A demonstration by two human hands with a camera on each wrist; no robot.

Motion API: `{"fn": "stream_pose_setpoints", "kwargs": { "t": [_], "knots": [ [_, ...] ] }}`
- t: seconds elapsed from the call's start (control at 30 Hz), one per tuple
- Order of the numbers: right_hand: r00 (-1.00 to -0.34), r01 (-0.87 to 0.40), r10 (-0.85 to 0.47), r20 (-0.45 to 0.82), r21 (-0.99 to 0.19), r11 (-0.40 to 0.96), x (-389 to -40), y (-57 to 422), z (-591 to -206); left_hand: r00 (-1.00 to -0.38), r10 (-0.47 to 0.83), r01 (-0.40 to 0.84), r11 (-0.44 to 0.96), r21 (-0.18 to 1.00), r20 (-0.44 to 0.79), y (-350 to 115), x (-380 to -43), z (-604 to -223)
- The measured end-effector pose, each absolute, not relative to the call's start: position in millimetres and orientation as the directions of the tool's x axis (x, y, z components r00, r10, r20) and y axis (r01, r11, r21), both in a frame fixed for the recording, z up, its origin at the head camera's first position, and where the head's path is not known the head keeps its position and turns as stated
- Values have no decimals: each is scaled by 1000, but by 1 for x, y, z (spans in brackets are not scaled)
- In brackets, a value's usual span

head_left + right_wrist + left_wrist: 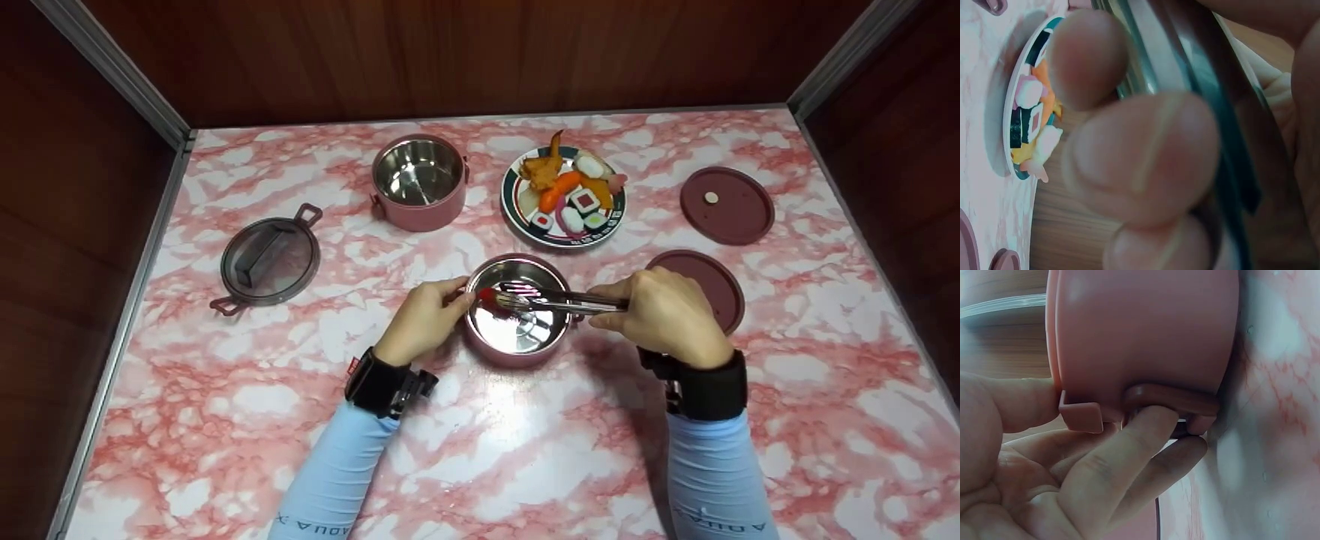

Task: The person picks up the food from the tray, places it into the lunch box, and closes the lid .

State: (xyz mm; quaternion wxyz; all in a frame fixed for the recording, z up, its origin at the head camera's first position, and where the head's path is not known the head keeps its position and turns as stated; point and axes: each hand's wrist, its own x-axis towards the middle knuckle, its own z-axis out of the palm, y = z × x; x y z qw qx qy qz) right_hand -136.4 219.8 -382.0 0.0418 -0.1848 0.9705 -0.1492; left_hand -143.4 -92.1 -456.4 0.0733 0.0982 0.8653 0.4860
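Observation:
A pink pot with a shiny steel inside stands in front of me. My left hand holds its left side. In the left wrist view the thumb lies at the rim and the fingers hook round the side handle. My right hand grips metal tongs from the right, fingers curled round both arms. The tongs reach over the pot's opening, and a small red piece sits at their tips, inside the rim in the head view. Its exact kind is too small to make out.
A second pink pot stands behind on the left, beside a patterned plate of toy sushi and fried food. A clear lid with handles lies at far left. Two dark red discs lie at right, one partly behind my right hand.

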Motion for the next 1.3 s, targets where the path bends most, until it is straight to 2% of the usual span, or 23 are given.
{"fn": "stream_pose_setpoints", "kwargs": {
  "t": [0.4, 0.67, 1.03, 1.3],
  "knots": [
    [-930, -339, -366, -35, -301, 891, -135, 219, -381, -971, 232, 78, 528, 846, -56, -92, -144, -456],
    [-927, -369, -368, 71, -346, 863, -132, 230, -375, -972, 229, 72, 523, 850, -59, -91, -145, -457],
    [-948, -272, -164, 272, -427, 862, -135, 249, -374, -970, 243, 116, 527, 842, -18, -93, -144, -457],
    [-946, -223, -72, 315, -475, 851, -143, 253, -378, -969, 244, 116, 533, 838, -21, -92, -145, -457]
  ]
}}
